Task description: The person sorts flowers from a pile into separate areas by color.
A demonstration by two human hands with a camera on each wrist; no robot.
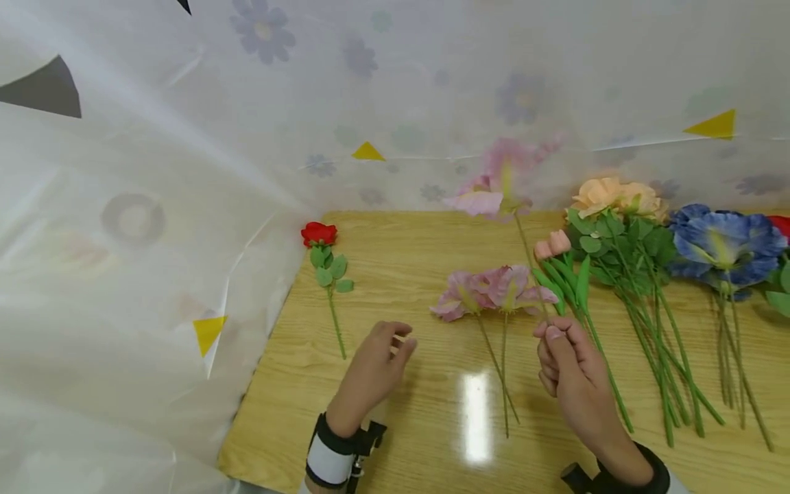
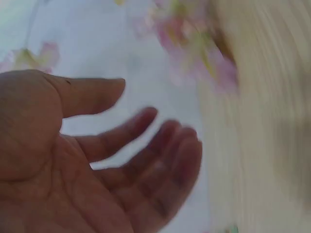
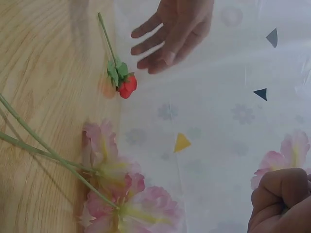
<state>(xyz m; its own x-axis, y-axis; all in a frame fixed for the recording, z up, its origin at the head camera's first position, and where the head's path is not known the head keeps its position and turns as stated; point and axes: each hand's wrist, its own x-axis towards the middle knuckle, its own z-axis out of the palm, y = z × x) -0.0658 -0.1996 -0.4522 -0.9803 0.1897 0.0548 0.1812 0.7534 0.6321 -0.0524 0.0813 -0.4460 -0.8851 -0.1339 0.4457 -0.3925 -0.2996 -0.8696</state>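
Note:
My right hand pinches the green stem of a pink artificial iris-like flower between thumb and fingers, its bloom raised toward the back of the table. Two more such pink flowers lie to the left of that hand, their stems crossing near the lower ends. My left hand hovers over the table with loosely bent fingers and nothing in it, as the left wrist view also shows. Beyond and left of it lies a single red rose with green leaves and a straight stem.
Right of the right hand lie pink tulips, peach roses and blue flowers. Another red bloom shows at the right edge. A pale flower-patterned sheet hangs behind and left of the wooden table.

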